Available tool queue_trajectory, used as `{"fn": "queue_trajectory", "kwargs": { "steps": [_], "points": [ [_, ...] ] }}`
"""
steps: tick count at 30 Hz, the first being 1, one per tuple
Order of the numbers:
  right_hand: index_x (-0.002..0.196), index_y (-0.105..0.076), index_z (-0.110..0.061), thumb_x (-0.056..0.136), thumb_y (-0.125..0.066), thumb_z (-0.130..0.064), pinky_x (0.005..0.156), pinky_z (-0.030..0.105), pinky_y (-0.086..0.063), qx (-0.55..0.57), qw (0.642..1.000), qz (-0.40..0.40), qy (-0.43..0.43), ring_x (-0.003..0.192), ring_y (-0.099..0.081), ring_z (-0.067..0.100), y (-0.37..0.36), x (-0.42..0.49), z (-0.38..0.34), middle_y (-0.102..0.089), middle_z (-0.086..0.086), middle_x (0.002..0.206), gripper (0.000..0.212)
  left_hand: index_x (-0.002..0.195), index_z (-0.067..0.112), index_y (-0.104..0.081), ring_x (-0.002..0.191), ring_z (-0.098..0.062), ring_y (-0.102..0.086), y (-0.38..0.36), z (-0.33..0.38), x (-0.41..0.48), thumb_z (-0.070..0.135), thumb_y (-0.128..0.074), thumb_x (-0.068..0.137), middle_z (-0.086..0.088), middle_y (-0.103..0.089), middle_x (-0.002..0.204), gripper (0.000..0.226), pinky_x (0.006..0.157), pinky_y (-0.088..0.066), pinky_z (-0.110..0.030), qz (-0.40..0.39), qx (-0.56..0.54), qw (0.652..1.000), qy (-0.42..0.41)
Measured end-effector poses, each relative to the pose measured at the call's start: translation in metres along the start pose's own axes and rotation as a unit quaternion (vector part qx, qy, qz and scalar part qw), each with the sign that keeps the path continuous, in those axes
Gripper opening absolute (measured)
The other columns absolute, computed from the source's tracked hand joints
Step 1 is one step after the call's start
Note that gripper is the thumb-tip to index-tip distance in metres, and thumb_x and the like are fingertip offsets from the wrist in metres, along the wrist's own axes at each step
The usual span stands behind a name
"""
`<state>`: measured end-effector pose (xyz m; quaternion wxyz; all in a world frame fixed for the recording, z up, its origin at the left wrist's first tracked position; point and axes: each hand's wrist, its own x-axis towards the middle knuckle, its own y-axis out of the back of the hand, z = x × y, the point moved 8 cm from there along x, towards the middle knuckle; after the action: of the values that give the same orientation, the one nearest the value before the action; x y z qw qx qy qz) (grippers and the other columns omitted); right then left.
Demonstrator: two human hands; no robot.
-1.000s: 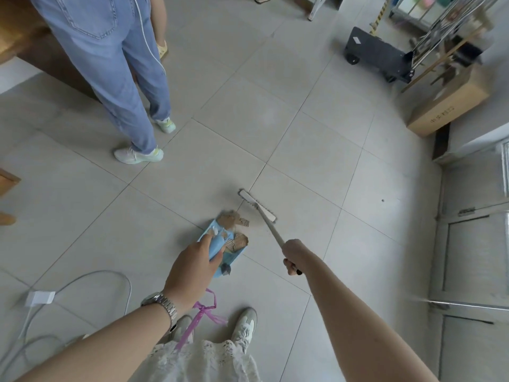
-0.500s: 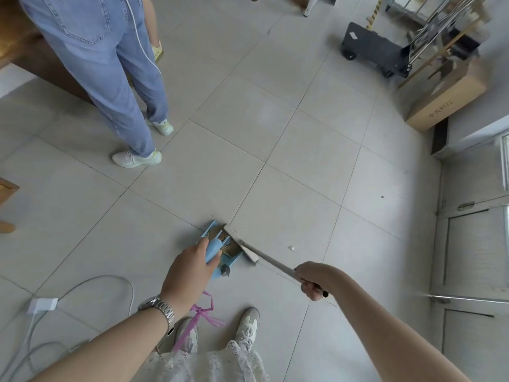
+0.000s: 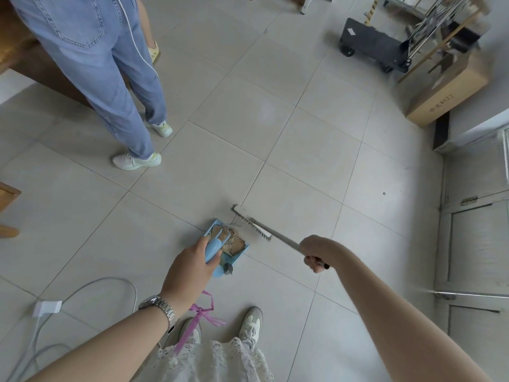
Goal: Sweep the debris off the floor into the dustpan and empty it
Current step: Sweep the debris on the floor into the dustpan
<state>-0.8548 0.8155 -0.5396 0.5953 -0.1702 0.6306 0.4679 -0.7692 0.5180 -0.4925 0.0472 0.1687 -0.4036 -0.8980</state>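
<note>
A small light-blue dustpan (image 3: 239,257) rests on the tiled floor in front of my feet. Brown cardboard scraps (image 3: 232,242) and a dark bit lie inside it. My left hand (image 3: 190,267) grips the dustpan's blue handle (image 3: 213,249). My right hand (image 3: 319,252) holds the thin handle of a small white brush (image 3: 251,221). The brush head sits on the floor just right of the pan's mouth, bristles toward the pan.
A person in blue jeans (image 3: 110,78) stands at the upper left. White cables and a power adapter (image 3: 47,307) lie at the lower left. A black trolley (image 3: 370,45), a cardboard box (image 3: 446,92) and metal cabinets (image 3: 479,244) line the right side.
The brush swept scraps into the dustpan, then drew back out to the right of the pan's mouth. My right hand moved right and lower. The scraps now lie inside the pan.
</note>
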Motion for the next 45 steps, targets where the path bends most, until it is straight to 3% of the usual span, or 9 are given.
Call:
{"fn": "queue_trajectory", "kwargs": {
  "steps": [6,11,20,25,30,34,38,42,45],
  "points": [
    [0.065,-0.037,-0.016,0.092,-0.04,-0.008,0.05,0.018,-0.036,0.009,0.992,-0.009,0.129,0.052,-0.042,0.016,-0.061,0.011,-0.03,-0.044,0.008,0.065,0.028,0.082,0.022,-0.043,0.041,-0.009,-0.036,0.0,-0.006,-0.006,0.035,-0.058,0.091,0.007,-0.038,0.052,0.021,0.038,-0.023,-0.02,0.004,-0.007,1.0,0.0],
    [0.059,-0.022,-0.019,0.085,-0.024,-0.002,0.032,0.012,-0.013,-0.002,0.999,-0.034,0.0,0.021,-0.021,0.013,-0.06,0.009,0.006,-0.028,0.004,0.029,0.031,0.083,0.014,-0.049,0.044,-0.012,-0.04,0.004,-0.007,-0.009,0.036,-0.057,0.091,0.004,-0.045,0.055,0.024,0.039,-0.028,-0.021,0.001,0.01,1.0,-0.004],
    [0.1,-0.036,-0.016,0.081,-0.025,-0.007,0.041,0.014,-0.013,0.022,0.998,-0.054,0.038,0.033,-0.017,0.011,0.023,-0.042,0.037,-0.028,0.001,0.051,0.024,0.075,0.01,-0.046,0.044,-0.018,-0.04,0.019,-0.007,-0.004,0.038,-0.059,0.09,-0.004,-0.049,0.055,0.034,0.039,-0.03,-0.026,0.006,-0.01,1.0,0.027],
    [0.096,-0.041,-0.012,0.08,-0.024,-0.003,0.04,0.014,-0.015,0.049,0.998,-0.022,0.037,0.031,-0.02,0.012,0.036,-0.034,0.032,-0.032,0.003,0.048,0.025,0.077,0.012,-0.047,0.042,-0.015,-0.04,0.012,-0.007,-0.015,0.038,-0.059,0.09,-0.001,-0.049,0.055,0.03,0.038,-0.029,-0.023,-0.001,-0.01,1.0,0.023],
    [0.066,-0.032,-0.013,0.086,-0.025,-0.006,0.037,0.009,-0.017,0.079,0.996,0.045,-0.009,0.026,-0.018,0.011,0.035,-0.014,0.043,-0.03,0.003,0.038,0.022,0.079,0.014,-0.049,0.043,-0.017,-0.045,0.007,-0.006,-0.024,0.039,-0.059,0.089,-0.004,-0.054,0.056,0.029,0.039,-0.035,-0.025,-0.011,-0.006,1.0,0.008],
    [0.046,-0.032,-0.014,0.061,-0.019,0.006,0.04,0.002,-0.019,0.156,0.983,0.086,-0.048,0.016,-0.011,0.01,0.029,-0.008,0.059,-0.023,0.0,0.024,0.029,0.077,0.013,-0.048,0.044,-0.019,-0.043,0.005,-0.002,-0.026,0.037,-0.059,0.09,-0.002,-0.049,0.054,0.029,0.041,-0.032,-0.029,-0.001,-0.004,1.0,0.013],
    [0.057,-0.031,-0.013,0.064,-0.024,0.009,0.041,0.007,-0.015,0.218,0.969,0.099,-0.054,0.021,-0.014,0.01,0.022,0.007,0.082,-0.025,0.0,0.029,0.024,0.076,0.011,-0.047,0.042,-0.018,-0.04,0.001,0.002,-0.025,0.036,-0.06,0.089,0.001,-0.045,0.052,0.031,0.039,-0.029,-0.028,0.002,-0.011,1.0,0.019],
    [0.059,-0.033,-0.012,0.091,-0.032,-0.006,0.037,0.011,-0.025,0.279,0.951,0.099,-0.087,0.044,-0.017,0.013,0.001,0.032,0.098,-0.027,0.003,0.052,0.033,0.076,0.013,-0.046,0.04,-0.014,-0.038,-0.004,0.004,-0.026,0.036,-0.059,0.09,0.002,-0.043,0.05,0.03,0.038,-0.03,-0.025,-0.01,0.0,1.0,0.004],
    [0.06,-0.034,-0.011,0.094,-0.035,-0.007,0.037,0.017,-0.034,0.351,0.93,0.088,-0.056,0.041,-0.029,0.015,-0.016,0.038,0.087,-0.036,0.007,0.051,0.035,0.074,0.016,-0.044,0.041,-0.013,-0.039,-0.005,0.003,-0.026,0.036,-0.059,0.09,0.003,-0.043,0.051,0.029,0.039,-0.031,-0.026,-0.012,0.005,1.0,0.0]
  ]
}}
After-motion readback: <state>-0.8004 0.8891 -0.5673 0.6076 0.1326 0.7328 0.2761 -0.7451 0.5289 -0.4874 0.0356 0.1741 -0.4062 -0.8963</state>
